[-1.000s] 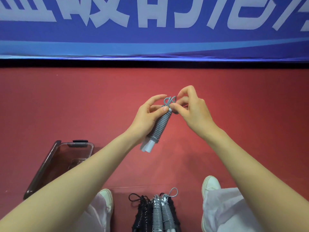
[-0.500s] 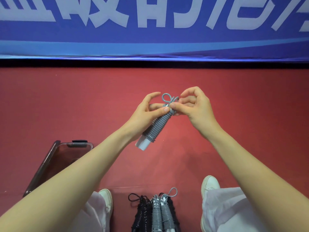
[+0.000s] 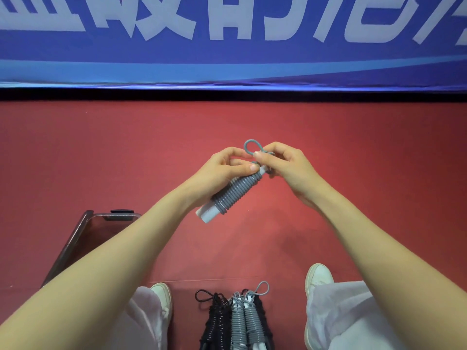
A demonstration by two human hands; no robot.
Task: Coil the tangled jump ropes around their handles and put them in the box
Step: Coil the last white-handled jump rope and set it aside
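Note:
A grey jump rope (image 3: pixel 235 192) is coiled tightly around its white handles and held in the air above the red floor. My left hand (image 3: pixel 222 170) grips the top of the coiled bundle, thumb pressed near its upper end. My right hand (image 3: pixel 285 165) pinches the rope's loose end, which forms a small loop (image 3: pixel 250 147) above the bundle. The clear plastic box (image 3: pixel 83 238) lies on the floor at the lower left, partly hidden by my left forearm.
Coiled black and grey jump ropes (image 3: pixel 236 322) lie on the floor between my white shoes (image 3: pixel 317 276). A blue banner (image 3: pixel 227 39) with white lettering runs along the far edge of the red floor (image 3: pixel 379 147).
The bundle has tilted and dropped slightly. The loop at its top has been pulled up and to the left, and my right fingers have closed in on the knot.

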